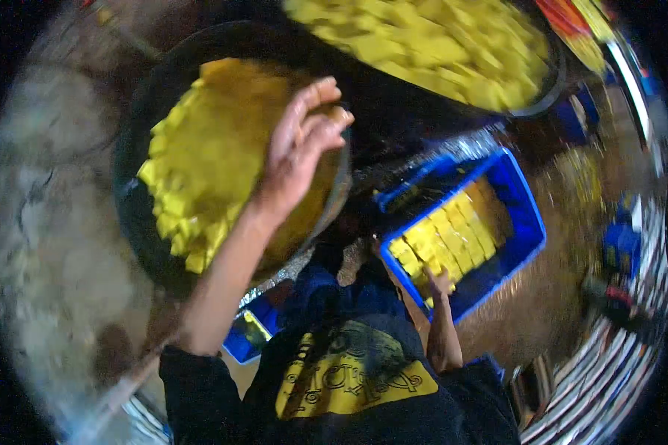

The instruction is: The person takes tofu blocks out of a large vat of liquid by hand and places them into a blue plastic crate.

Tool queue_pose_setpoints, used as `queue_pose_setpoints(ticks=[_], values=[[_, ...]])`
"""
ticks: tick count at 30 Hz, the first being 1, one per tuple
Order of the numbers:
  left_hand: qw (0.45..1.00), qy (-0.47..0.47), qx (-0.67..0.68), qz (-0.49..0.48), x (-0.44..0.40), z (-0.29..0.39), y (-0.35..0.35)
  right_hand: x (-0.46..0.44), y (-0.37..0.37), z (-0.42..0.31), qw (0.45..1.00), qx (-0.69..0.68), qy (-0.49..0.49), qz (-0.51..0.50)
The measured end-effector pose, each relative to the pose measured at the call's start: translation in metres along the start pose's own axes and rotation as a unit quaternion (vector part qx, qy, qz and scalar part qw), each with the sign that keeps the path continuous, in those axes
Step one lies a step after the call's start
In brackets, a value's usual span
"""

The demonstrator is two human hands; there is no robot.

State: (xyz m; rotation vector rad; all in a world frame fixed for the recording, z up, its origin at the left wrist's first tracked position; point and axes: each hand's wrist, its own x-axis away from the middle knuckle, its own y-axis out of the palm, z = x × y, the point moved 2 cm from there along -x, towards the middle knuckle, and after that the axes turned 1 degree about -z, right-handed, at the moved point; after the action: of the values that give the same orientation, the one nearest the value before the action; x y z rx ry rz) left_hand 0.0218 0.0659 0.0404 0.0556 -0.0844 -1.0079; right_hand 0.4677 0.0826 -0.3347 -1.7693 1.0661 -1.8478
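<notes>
My left hand (304, 137) is raised over a large dark round vat (130, 185), its thumb apart from its loosely bent fingers and nothing visible in it. Beneath it, yellow tofu blocks (193, 163) lie heaped in the vat, in brownish-yellow liquid. On the right, my right hand (439, 283) reaches into a blue plastic crate (531, 204), at the near end of rows of yellow tofu blocks (453, 233). Its fingers are around a block there, though they are small and partly blurred.
A second vat (549, 100) at the top holds a high heap of yellow pieces. Another blue crate (241, 345) stands low on the left, near my body. Bare ground (67, 245) lies left of the vat. Pale stacked strips (608, 386) line the lower right.
</notes>
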Motion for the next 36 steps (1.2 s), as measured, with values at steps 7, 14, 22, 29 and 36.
queue_pose_setpoints(ticks=[7, 14, 22, 29, 36], values=[[0.873, -0.112, -0.469, -0.076, 0.056, -0.053, -0.171, 0.094, -0.158, -0.160, 0.873, -0.033, -0.385, 0.297], [0.724, -0.220, -0.625, -0.192, 0.112, -0.126, -0.191, 0.299, -0.145, -0.440, 0.646, 0.081, -0.758, -0.044], [0.794, -0.358, -0.470, -0.144, 0.090, -0.272, -0.228, 0.147, 0.123, -0.532, 0.673, 0.210, -0.709, -0.027], [0.823, -0.272, -0.482, -0.130, 0.112, -0.208, -0.246, 0.213, 0.041, -0.587, 0.623, 0.220, -0.717, -0.225], [0.950, -0.173, -0.140, -0.220, 0.078, -0.222, -0.315, 0.287, 0.080, -0.668, 0.531, 0.436, -0.726, -0.013]])
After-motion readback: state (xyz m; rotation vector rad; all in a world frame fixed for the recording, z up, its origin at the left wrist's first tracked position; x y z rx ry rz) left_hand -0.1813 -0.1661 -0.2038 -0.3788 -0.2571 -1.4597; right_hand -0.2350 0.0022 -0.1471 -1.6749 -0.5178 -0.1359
